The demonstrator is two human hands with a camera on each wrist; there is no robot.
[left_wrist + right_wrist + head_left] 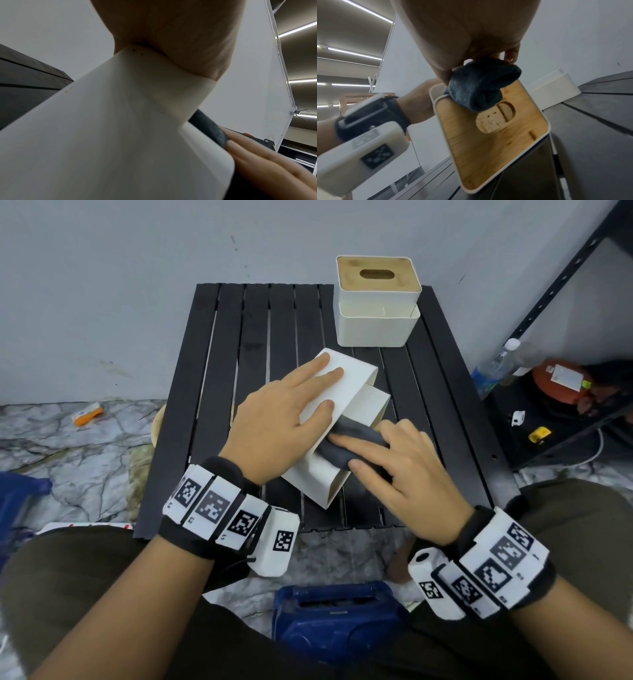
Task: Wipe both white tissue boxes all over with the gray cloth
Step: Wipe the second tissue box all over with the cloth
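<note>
Left hand (pixel 281 412) lies flat, fingers straight, pinning the tipped-over tissue box (pixel 342 378) at the centre of the black table (pixel 219 364). Right hand (pixel 404 470) bunches the gray cloth (pixel 349 440) against its wooden-lidded end. Second box (pixel 376 302) stands upright at one o'clock.

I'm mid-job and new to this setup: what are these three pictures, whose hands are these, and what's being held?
No machine here: a person works bare-handed, wearing cameras on the head and both wrists. The big picture looks down from the head. The left hand lies flat, fingers straight, on a white tissue box tipped on its side on the black slatted table. The right hand presses a bunched gray cloth against that box near its wooden lid. The left wrist picture shows the box wall close up; the right wrist picture shows the cloth at the lid's edge. A second tissue box stands upright at the back.
</note>
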